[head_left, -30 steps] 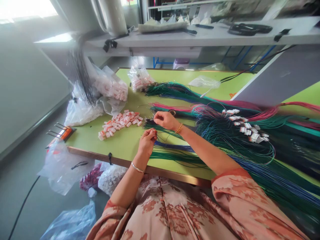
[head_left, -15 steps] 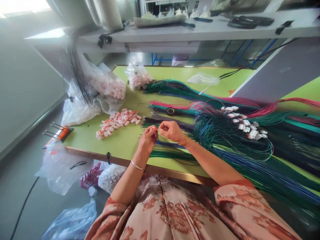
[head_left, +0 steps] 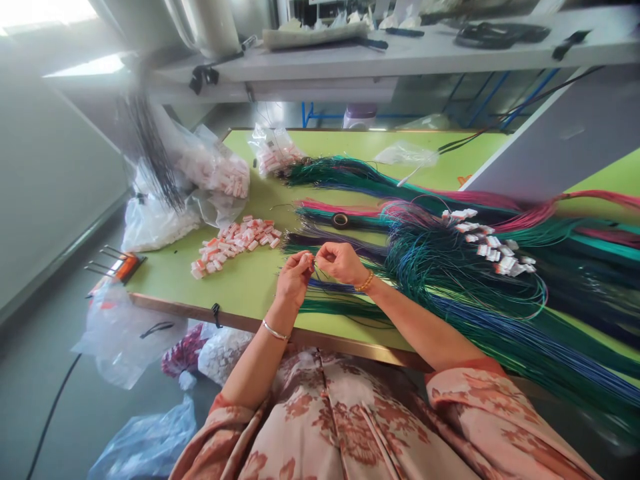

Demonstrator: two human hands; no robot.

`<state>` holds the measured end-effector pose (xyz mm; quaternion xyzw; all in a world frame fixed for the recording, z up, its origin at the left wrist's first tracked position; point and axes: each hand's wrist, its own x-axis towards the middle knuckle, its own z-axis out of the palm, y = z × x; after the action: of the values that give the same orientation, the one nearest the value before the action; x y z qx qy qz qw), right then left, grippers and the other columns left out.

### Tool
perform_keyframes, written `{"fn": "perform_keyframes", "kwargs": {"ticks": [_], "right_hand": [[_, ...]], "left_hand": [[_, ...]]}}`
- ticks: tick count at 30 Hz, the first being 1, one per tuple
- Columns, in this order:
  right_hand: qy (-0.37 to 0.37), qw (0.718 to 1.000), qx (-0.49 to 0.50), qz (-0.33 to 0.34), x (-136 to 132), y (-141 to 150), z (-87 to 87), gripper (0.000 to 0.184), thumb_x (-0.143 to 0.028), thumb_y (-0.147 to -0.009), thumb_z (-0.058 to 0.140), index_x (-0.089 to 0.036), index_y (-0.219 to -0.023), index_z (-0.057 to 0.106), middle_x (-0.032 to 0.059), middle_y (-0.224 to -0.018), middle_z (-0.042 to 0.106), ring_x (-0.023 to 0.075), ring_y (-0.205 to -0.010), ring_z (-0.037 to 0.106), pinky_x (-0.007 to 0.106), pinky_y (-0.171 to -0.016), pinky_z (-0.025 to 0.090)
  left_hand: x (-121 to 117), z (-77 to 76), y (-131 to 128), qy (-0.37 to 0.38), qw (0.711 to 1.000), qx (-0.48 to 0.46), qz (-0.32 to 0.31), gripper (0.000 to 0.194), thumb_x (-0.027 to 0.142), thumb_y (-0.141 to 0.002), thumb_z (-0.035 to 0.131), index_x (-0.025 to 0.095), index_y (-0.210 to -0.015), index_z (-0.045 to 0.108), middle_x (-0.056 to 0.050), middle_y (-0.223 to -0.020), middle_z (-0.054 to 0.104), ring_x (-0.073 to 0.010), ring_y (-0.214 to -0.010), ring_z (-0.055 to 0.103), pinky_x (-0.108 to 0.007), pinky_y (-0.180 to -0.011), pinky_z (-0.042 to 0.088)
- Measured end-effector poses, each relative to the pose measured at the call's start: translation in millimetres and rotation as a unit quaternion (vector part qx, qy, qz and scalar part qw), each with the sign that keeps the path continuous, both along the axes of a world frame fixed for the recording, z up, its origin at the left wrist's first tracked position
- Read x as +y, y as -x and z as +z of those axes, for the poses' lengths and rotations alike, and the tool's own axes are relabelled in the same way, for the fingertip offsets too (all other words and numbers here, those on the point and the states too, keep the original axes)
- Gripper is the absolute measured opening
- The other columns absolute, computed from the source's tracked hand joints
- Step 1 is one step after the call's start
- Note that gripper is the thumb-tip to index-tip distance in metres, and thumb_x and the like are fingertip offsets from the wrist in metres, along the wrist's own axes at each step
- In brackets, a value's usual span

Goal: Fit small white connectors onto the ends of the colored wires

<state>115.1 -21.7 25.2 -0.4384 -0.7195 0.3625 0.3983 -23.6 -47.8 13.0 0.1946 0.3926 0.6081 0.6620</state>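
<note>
Wire-harness assembly workshop, seen at one bench.
The green worktable (head_left: pixel 240 293) carries long bundles of coloured wires (head_left: pixel 450 280) and a heap of small plastic connectors (head_left: pixel 233 245); bags of connectors (head_left: pixel 220 175) lie at its far corner, and a grey shelf (head_left: pixel 400 63) stands behind it.

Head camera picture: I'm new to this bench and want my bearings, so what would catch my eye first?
The thick sweep of coloured wires, green, blue and pink, fans across the right of the green table. At the near edge the left hand and right hand meet, pinching thin wires. To their left lies a pile of small white-and-orange connectors.
</note>
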Motion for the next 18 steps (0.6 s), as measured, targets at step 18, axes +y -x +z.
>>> {"fn": "perform_keyframes", "kwargs": {"ticks": [18], "right_hand": [[-0.110,0.967,-0.229,-0.002,-2.3,2.1,1.6,0.015,-0.023,-0.081,0.054,-0.016,-0.072,0.062,0.0050,-0.069,0.065,0.0127,-0.060,0.049,0.025,-0.059,0.030]], "left_hand": [[3.0,-9.2,-5.7,0.004,0.994,0.100,0.046,0.035,0.028,-0.052,0.088,0.015,-0.074,0.065,0.002,-0.068,0.062,-0.0084,-0.063,0.056,-0.024,-0.065,0.044]]}}
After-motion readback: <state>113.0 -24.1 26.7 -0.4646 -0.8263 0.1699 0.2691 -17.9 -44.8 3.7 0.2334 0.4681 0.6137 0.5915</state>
